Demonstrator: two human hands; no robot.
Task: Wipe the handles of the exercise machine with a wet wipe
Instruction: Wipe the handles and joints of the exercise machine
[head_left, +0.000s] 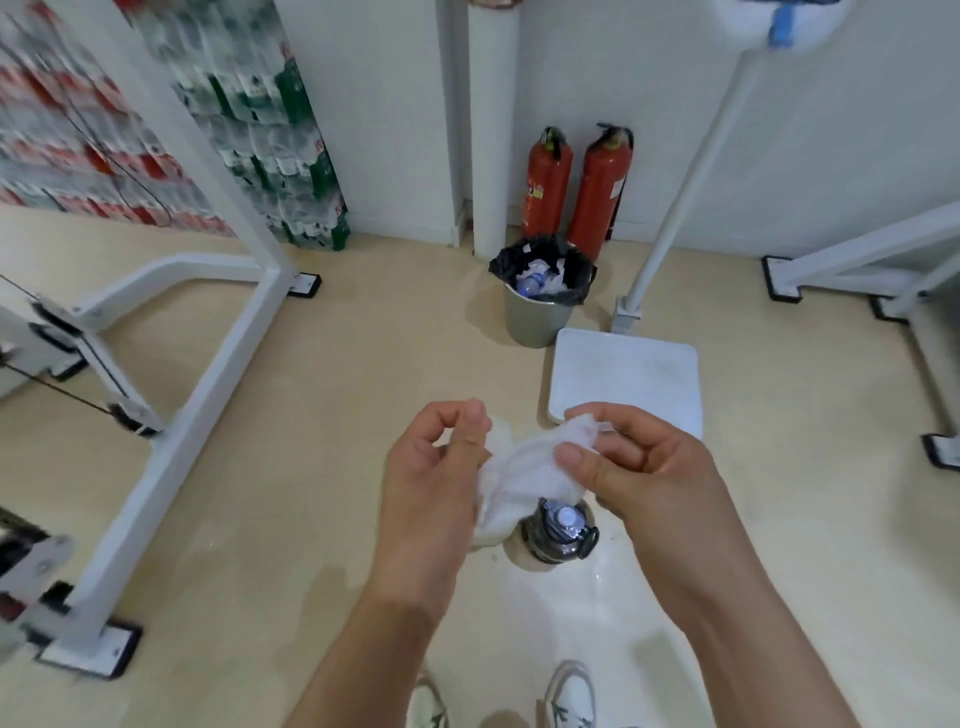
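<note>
A crumpled white wet wipe is stretched between both hands at chest height above the floor. My left hand pinches its left end between thumb and fingers. Its right end is held by my right hand, thumb on top. The white exercise machine frame stands on the left with black cables and pulleys. No handle of the machine is clearly in view.
A metal water bottle stands on the floor right below the wipe. Farther off are a lined trash bin, two red fire extinguishers, a white scale platform and stacked bottle packs. My shoes show at the bottom.
</note>
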